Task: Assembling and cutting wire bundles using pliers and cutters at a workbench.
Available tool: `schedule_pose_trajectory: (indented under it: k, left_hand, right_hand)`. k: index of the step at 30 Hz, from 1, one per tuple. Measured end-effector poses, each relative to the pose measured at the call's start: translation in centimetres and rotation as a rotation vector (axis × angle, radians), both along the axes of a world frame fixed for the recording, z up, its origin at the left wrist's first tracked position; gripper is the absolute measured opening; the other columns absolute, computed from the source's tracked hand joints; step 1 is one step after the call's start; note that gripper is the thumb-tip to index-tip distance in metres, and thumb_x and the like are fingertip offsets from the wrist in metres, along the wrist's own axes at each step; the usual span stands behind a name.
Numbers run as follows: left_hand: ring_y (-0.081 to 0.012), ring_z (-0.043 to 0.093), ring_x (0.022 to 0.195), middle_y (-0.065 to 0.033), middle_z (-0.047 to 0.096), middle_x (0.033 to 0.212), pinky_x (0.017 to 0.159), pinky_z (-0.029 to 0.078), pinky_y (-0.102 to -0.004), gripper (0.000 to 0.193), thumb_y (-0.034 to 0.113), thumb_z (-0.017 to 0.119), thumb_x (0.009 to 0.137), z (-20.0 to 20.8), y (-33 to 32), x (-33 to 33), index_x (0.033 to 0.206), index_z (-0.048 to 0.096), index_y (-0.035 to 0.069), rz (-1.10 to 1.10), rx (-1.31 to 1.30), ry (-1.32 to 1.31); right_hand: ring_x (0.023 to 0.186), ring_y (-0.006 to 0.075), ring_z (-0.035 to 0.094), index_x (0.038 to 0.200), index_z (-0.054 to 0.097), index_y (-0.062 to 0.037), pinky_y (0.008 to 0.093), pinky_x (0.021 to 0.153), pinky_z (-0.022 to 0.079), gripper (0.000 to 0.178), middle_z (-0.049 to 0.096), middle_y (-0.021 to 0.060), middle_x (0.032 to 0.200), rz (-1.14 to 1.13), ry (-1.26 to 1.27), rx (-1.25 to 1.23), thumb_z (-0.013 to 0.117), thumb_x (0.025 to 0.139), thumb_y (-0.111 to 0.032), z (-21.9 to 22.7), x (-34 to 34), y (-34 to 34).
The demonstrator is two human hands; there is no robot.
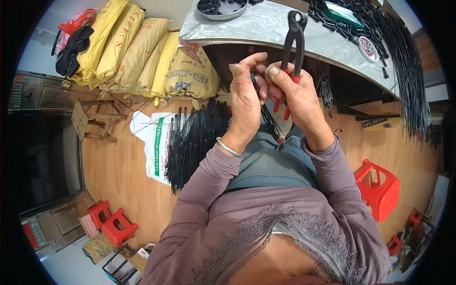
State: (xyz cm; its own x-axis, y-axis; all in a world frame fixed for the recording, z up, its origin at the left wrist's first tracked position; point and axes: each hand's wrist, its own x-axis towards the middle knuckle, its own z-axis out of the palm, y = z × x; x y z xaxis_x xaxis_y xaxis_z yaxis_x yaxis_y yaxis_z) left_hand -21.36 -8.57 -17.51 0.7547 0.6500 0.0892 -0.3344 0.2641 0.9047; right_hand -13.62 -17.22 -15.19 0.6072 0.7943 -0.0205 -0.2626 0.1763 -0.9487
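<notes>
My right hand (300, 97) is closed around pincers (295, 38) with black jaws and red handles. The jaws point up and away from me, and the red grips pass behind my thumb. Close beside it, my left hand (245, 99) has its thumb raised and its fingers curled about a small black part (255, 81), mostly hidden by the fingers. The fingertips of both hands nearly meet. Below them, a thin bunch of black cables (269, 124) runs down toward my lap. To the left lies a big bundle of black cables (192, 140).
A marble-patterned table (266, 23) stands ahead, its edge just beyond my hands. On it are a round metal tray (222, 16), loose black parts (339, 28) and a small round dish (368, 49). Cables (411, 85) hang off its right end. Yellow sacks (114, 47) and red stools (380, 190) stand around.
</notes>
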Motion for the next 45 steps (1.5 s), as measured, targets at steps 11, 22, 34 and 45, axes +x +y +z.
schedule_pose_trajectory:
  k: [11,22,34,45]
  left_hand:
    - [-0.0024,0.041,0.059,0.0016,0.054,0.083,0.048,0.031,-0.0171,0.072,0.065,0.024,0.094,0.1,-0.3,-0.7,0.113,0.056,0.003,0.005,0.070,0.017]
    - [-0.0048,0.041,0.056,-0.0008,0.052,0.077,0.046,0.031,-0.0188,0.068,0.062,0.031,0.095,-0.4,-0.9,-0.7,0.106,0.056,0.000,0.141,0.049,0.049]
    - [-0.0023,0.036,0.059,0.0025,0.048,0.083,0.050,0.029,-0.0182,0.065,0.056,0.029,0.098,-0.6,-2.1,-1.0,0.115,0.060,0.002,0.102,0.111,0.024]
    - [-0.0042,0.039,0.059,0.0014,0.047,0.083,0.048,0.030,-0.0178,0.080,0.066,0.024,0.094,-0.8,-0.5,-0.8,0.133,0.045,-0.001,0.025,0.036,0.067]
  right_hand:
    - [0.056,0.0040,0.047,0.096,0.062,-0.0030,0.0198,0.051,0.037,0.022,0.054,-0.0009,0.066,-0.062,-0.163,-0.131,0.057,0.094,-0.025,0.4,-1.4,0.2]
    - [0.054,0.0031,0.041,0.085,0.059,-0.0054,0.0208,0.048,0.032,0.019,0.046,-0.0055,0.063,-0.225,-0.069,-0.172,0.055,0.094,-0.021,-0.9,-0.7,1.4]
    - [0.070,0.0128,0.060,0.089,0.060,0.0013,0.0291,0.063,0.048,0.016,0.062,0.0083,0.076,-0.495,-0.704,-0.266,0.063,0.086,-0.014,-2.2,0.3,1.7]
    - [0.053,0.0046,0.044,0.091,0.059,-0.0034,0.0211,0.049,0.035,0.018,0.053,-0.0006,0.065,0.027,0.014,-0.074,0.057,0.092,-0.021,-0.9,1.1,-0.6]
